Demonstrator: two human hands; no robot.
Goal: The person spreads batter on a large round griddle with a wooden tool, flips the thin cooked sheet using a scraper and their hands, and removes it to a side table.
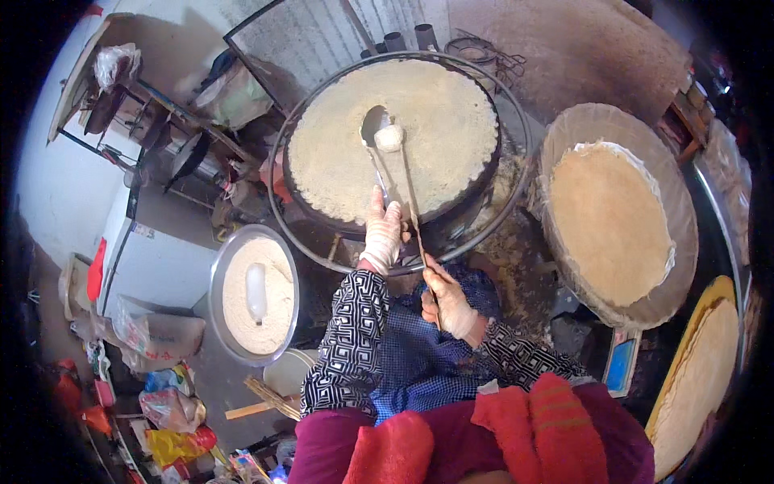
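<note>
A thin layer of pale batter (451, 113) covers nearly all of a big round griddle (468, 198) in front of me. My left hand (384, 231), in a whitish glove, grips the thin handle of a ladle-like tool (372, 123) with a dark rounded head over the batter. Closer to my body, my right hand (448, 300), also gloved, is closed round a long thin stick (413, 202). At its far end is a white rounded wad (389, 138), beside the dark head. Whether the wad touches the batter, I cannot tell.
A metal ring (278, 214) surrounds the griddle. To the left stands a metal basin (216, 302) of pale batter with a white oblong scoop (256, 292). A large cloth-lined basket (681, 218) holding stacked flat tan sheets is at right, and another pale stack (697, 379) lies nearer.
</note>
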